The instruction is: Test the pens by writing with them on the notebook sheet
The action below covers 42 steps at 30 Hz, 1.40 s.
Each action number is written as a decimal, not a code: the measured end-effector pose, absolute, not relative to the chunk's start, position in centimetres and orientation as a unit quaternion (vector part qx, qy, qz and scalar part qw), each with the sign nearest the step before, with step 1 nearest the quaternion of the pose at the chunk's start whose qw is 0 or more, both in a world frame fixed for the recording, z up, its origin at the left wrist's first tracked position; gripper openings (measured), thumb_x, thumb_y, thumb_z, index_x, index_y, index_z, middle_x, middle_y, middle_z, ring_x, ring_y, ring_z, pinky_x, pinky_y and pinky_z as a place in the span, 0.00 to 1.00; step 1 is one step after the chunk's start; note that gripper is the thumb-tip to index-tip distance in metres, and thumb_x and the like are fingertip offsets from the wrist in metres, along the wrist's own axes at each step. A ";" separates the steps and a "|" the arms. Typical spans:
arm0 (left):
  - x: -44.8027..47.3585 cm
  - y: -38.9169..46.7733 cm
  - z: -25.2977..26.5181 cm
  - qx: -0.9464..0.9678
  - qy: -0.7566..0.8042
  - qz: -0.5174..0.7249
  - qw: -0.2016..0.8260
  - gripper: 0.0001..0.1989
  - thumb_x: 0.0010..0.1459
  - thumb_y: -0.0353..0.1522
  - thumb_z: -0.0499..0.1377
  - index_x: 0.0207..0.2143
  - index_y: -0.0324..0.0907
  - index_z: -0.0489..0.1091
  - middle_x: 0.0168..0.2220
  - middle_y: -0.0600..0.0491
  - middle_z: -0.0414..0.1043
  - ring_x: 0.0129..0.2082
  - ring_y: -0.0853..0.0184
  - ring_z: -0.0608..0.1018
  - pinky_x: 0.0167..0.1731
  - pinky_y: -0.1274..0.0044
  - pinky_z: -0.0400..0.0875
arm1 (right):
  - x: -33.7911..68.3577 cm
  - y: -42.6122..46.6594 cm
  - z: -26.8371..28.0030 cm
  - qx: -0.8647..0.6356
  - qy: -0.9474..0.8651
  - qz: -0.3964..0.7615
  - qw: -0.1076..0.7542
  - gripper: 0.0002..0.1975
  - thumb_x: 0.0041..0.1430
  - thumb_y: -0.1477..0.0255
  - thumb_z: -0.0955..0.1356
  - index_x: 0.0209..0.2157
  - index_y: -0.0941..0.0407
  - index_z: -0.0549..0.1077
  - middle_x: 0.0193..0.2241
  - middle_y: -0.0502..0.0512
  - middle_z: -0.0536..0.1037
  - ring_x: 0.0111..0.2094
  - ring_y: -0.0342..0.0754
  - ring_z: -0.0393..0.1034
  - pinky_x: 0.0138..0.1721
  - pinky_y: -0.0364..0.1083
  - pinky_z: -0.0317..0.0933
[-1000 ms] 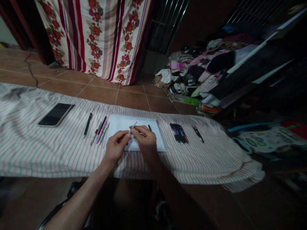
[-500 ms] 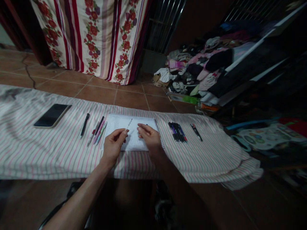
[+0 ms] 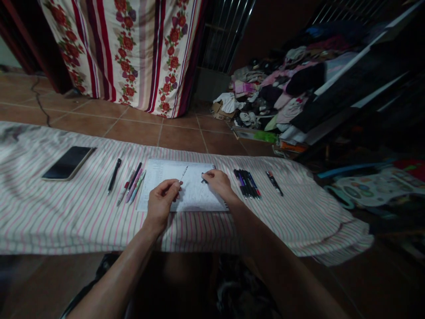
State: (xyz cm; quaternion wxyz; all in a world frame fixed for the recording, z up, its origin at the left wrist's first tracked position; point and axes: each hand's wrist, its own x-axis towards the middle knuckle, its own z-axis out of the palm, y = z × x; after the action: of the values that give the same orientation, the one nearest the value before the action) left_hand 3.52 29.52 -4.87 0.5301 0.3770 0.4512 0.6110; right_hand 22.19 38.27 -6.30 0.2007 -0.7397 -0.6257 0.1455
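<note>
Over the notebook point(image 3: 195, 197), my left hand point(image 3: 161, 199) pinches a thin pen refill point(image 3: 183, 173) that points up and away from me. At the notebook's right side, the fingers of my right hand point(image 3: 218, 180) are closed on a small black pen part point(image 3: 203, 178); its exact shape is partly covered by the fingertips. The notebook lies open with a written page and a spiral edge on the right. Left of it lie several pens point(image 3: 133, 184) side by side and a single black pen point(image 3: 114, 176). To its right is a row of dark pens point(image 3: 247, 184).
A phone point(image 3: 68, 164) lies at the left of the striped cloth point(image 3: 83, 221). Another pen point(image 3: 274, 183) lies at the far right. Beyond are a floral curtain point(image 3: 133, 57), a tiled floor and a clothes heap point(image 3: 265, 93).
My right hand has moved right, away from the left hand, and now grips the small black pen part near the notebook's spiral. The left hand keeps the refill, shifted slightly.
</note>
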 end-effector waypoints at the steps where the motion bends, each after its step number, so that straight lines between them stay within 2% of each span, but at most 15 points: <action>1: 3.6 29.5 -4.9 0.371 0.451 0.610 0.535 0.12 0.45 0.37 0.62 0.29 0.38 0.73 0.20 0.56 0.68 0.19 0.75 0.65 0.20 0.81 0.57 | 22.1 38.5 -6.3 -0.745 -0.626 0.135 0.187 0.11 0.48 0.64 0.66 0.29 0.54 0.76 0.31 0.56 0.78 0.35 0.49 0.71 0.33 0.44 0.58; 4: 3.9 29.6 -4.8 0.351 0.443 0.613 0.551 0.12 0.45 0.37 0.62 0.29 0.37 0.72 0.22 0.56 0.69 0.19 0.76 0.66 0.20 0.82 0.58 | 22.1 39.2 -6.5 -0.756 -0.612 0.135 0.188 0.08 0.43 0.66 0.69 0.26 0.54 0.75 0.30 0.56 0.78 0.36 0.50 0.70 0.34 0.44 0.58; 8: 4.3 29.7 -4.7 0.341 0.438 0.614 0.561 0.12 0.44 0.37 0.62 0.29 0.37 0.72 0.21 0.56 0.69 0.19 0.77 0.65 0.19 0.82 0.57 | 22.6 39.6 -6.6 -0.750 -0.585 0.183 0.248 0.02 0.38 0.73 0.70 0.19 0.56 0.73 0.28 0.59 0.77 0.36 0.53 0.69 0.36 0.46 0.57; 11: 4.6 29.7 -4.6 0.344 0.443 0.608 0.563 0.12 0.44 0.37 0.62 0.28 0.37 0.72 0.19 0.57 0.68 0.18 0.77 0.64 0.18 0.82 0.55 | 22.9 39.7 -6.6 -0.740 -0.570 0.213 0.288 0.03 0.35 0.76 0.70 0.19 0.57 0.73 0.25 0.57 0.76 0.34 0.52 0.69 0.34 0.45 0.57; 13: 4.7 29.6 -4.5 0.347 0.446 0.603 0.563 0.12 0.45 0.37 0.62 0.28 0.37 0.72 0.18 0.57 0.67 0.17 0.76 0.64 0.18 0.82 0.55 | 22.9 39.6 -6.4 -0.725 -0.555 0.250 0.323 0.03 0.37 0.74 0.70 0.20 0.58 0.73 0.22 0.55 0.75 0.30 0.48 0.69 0.30 0.44 0.58; 15: 4.7 29.6 -4.6 0.351 0.449 0.599 0.563 0.12 0.45 0.37 0.62 0.28 0.37 0.72 0.17 0.57 0.67 0.17 0.76 0.64 0.18 0.82 0.55 | 22.7 39.4 -5.9 -0.707 -0.540 0.286 0.356 0.08 0.43 0.68 0.67 0.23 0.59 0.73 0.20 0.52 0.73 0.23 0.44 0.67 0.25 0.42 0.58; 17: 4.8 29.5 -4.7 0.353 0.447 0.598 0.564 0.11 0.44 0.37 0.62 0.28 0.37 0.72 0.18 0.57 0.67 0.17 0.76 0.64 0.18 0.81 0.55 | 22.4 38.9 -5.2 -0.672 -0.518 0.339 0.406 0.12 0.46 0.64 0.65 0.27 0.58 0.73 0.20 0.50 0.72 0.20 0.40 0.65 0.22 0.40 0.57; 20: 5.0 29.4 -5.0 0.351 0.443 0.597 0.568 0.11 0.43 0.37 0.63 0.27 0.37 0.72 0.19 0.57 0.68 0.17 0.76 0.64 0.19 0.81 0.56 | 21.7 37.7 -3.8 -0.548 -0.445 0.492 0.510 0.11 0.42 0.64 0.69 0.28 0.56 0.72 0.22 0.47 0.71 0.21 0.38 0.64 0.22 0.38 0.58; 23: 5.2 29.3 -5.1 0.354 0.445 0.592 0.571 0.11 0.43 0.37 0.63 0.27 0.37 0.72 0.18 0.57 0.67 0.18 0.76 0.65 0.20 0.82 0.56 | 20.9 36.4 -2.4 -0.465 -0.379 0.585 0.547 0.11 0.39 0.67 0.72 0.27 0.56 0.72 0.22 0.46 0.71 0.22 0.38 0.64 0.23 0.38 0.59; 33: 5.3 29.2 -5.2 0.368 0.461 0.582 0.561 0.11 0.44 0.36 0.62 0.26 0.36 0.72 0.17 0.59 0.64 0.18 0.76 0.64 0.20 0.82 0.55 | 19.1 33.6 0.2 -0.470 -0.395 0.556 0.560 0.11 0.39 0.68 0.73 0.28 0.55 0.73 0.27 0.47 0.74 0.28 0.40 0.69 0.32 0.41 0.64; 42: 5.1 29.4 -5.6 0.388 0.466 0.571 0.553 0.10 0.45 0.36 0.61 0.26 0.37 0.72 0.18 0.58 0.64 0.19 0.76 0.63 0.21 0.82 0.55 | 18.1 32.9 1.2 -0.450 -0.358 0.581 0.576 0.12 0.35 0.70 0.74 0.26 0.55 0.74 0.25 0.45 0.74 0.28 0.39 0.69 0.34 0.40 0.64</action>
State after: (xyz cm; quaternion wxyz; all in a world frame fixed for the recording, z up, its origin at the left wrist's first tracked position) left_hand 5.13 29.35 -5.60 0.5534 0.3882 0.4656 0.5712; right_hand 18.10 32.89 1.20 0.5762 -0.4498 -0.3579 0.5810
